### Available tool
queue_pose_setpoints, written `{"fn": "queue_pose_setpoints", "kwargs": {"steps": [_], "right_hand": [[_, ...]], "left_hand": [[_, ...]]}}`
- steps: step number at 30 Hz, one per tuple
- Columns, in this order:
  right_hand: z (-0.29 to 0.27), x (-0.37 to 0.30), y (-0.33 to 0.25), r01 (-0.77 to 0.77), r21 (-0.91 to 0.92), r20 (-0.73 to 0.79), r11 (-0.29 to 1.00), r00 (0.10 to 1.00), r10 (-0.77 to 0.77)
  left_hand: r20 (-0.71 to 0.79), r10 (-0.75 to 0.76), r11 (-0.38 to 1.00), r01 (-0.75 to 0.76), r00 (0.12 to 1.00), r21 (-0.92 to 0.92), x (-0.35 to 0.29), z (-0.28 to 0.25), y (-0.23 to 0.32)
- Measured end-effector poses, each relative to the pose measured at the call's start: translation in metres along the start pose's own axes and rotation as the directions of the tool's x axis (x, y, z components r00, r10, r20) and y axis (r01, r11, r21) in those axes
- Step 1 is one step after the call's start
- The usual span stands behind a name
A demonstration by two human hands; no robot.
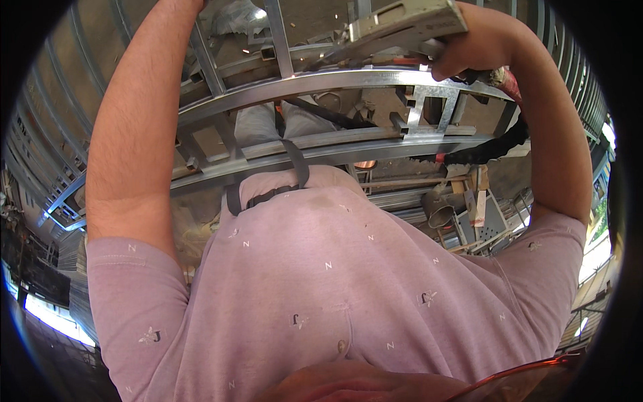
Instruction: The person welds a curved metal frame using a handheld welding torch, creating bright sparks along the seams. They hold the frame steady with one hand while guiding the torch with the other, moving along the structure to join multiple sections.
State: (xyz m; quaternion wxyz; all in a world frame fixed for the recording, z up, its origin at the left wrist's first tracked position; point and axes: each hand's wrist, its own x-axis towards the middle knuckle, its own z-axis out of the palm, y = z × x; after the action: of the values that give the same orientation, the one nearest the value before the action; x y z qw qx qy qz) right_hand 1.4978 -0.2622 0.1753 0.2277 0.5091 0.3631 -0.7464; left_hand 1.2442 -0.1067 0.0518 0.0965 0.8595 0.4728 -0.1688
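My right hand (479, 43) is closed round a grey gun-shaped tool (412, 28) whose narrow front end points left, just above a shiny metal frame (301, 82). A dark sheathed cable (492, 149) with red wrapping hangs below this hand and curves back under the frame; I cannot see exactly how it joins the tool. My left forearm (137, 127) reaches over the left side of the frame. The left hand itself lies beyond the upper edge, so its fingers and anything they touch are hidden.
Curved-looking metal bars (67, 60) line the left side, with more bars (573, 74) on the right. Beneath the frame my legs (305, 120) show. A metal bucket-like container (439, 209), wood pieces (480, 197) and stacked metal lengths lie low on the right. Crumpled clear sheeting (234, 17) lies beyond the frame.
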Motion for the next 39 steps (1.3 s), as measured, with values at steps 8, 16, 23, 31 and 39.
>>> {"fn": "queue_pose_setpoints", "kwargs": {"steps": [8, 16, 23, 31, 39], "right_hand": [[0.052, -0.07, 0.03, -0.097, -0.002, -0.562, 0.995, 0.824, 0.08], [0.128, -0.134, 0.031, -0.022, -0.011, -0.644, 1.0, 0.765, 0.01], [0.179, -0.184, 0.015, -0.147, -0.04, -0.746, 0.988, 0.662, 0.068], [0.153, -0.23, 0.055, -0.229, -0.045, -0.722, 0.972, 0.68, 0.127], [0.061, -0.155, 0.071, -0.302, -0.201, -0.607, 0.932, 0.785, 0.124]], "left_hand": [[0.0, -0.018, 1.0, 0.018, 1.0, -0.012, -0.01, -0.007, -0.004], [0.046, -0.008, 0.998, 0.011, 0.999, -0.061, -0.015, -0.022, -0.003], [-0.001, 0.013, 1.0, -0.013, 1.0, 0.003, -0.021, -0.021, 0.001], [-0.014, 0.003, 0.999, -0.003, 1.0, -0.042, -0.021, -0.02, -0.005], [-0.121, 0.091, 0.982, -0.109, 0.988, -0.154, -0.016, -0.021, 0.048]]}}
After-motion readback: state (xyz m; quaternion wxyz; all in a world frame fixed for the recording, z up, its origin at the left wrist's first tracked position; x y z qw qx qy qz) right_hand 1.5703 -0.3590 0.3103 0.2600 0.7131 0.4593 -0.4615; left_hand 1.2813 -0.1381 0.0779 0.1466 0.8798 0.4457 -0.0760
